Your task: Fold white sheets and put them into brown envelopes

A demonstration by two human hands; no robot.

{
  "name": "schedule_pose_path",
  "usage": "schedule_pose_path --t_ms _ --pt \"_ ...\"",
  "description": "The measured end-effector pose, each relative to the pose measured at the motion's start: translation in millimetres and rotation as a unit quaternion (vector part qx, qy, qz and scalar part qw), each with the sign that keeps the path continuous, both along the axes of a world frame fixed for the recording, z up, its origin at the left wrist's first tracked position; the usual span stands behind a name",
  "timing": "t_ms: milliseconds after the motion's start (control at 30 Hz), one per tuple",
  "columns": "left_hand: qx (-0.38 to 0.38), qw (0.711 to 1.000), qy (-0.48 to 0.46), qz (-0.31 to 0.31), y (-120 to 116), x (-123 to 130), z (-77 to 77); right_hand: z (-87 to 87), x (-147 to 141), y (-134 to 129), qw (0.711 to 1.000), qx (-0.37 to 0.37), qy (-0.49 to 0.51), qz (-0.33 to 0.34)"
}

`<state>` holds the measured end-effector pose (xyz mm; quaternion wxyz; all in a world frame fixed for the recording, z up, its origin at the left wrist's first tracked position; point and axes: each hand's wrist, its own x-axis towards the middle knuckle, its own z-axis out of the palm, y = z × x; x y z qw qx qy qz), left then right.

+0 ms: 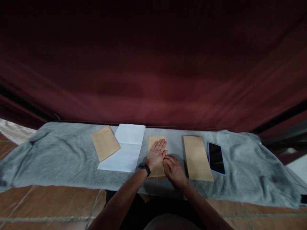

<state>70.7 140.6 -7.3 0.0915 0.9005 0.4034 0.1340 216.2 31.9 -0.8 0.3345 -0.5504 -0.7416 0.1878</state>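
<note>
A brown paper envelope (157, 171) lies lengthwise on the grey cloth in front of me. My left hand (155, 154), with a dark watch on its wrist, rests flat on its upper part, fingers stretched out and pointing away. At the right edge of the envelope is my right hand (174, 170), its fingers curled and closed on that edge, touching my left thumb. The two hands and wrists cover the envelope's middle.
To the left, white paper sheets (127, 156) with fold creases lie partly under another brown envelope (105, 143). A stack of brown envelopes (198, 158) sits to the right, beside a smartphone (216, 158). Grey cloth (64, 156) covers the surface; a dark red curtain (153, 80) hangs behind.
</note>
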Motion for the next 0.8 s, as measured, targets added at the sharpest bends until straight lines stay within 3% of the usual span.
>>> schedule_pose_path --t_ms 233,433,567,667,800 --pt "-0.002 1.0 -0.005 -0.015 -36.6 -7.5 0.1 -11.6 5.5 15.2 0.994 0.009 0.084 -0.069" --pt "-0.033 0.998 -0.033 -0.039 -81.7 -24.0 5.8 -4.9 -13.9 71.1 0.998 -0.006 -0.053 0.013" --pt "-0.069 0.996 -0.035 -0.044 -108.5 -38.8 18.5 -2.5 -23.9 98.4 0.996 -0.007 -0.086 -0.003" --pt "-0.096 0.993 -0.053 -0.04 -123.6 -46.5 28.5 -2.4 -25.4 102.0 0.997 0.017 -0.077 -0.009" --pt "-0.112 0.992 -0.05 -0.036 -133.3 -51.4 32.3 -4.6 -22.9 83.0 0.996 0.024 -0.083 0.009"
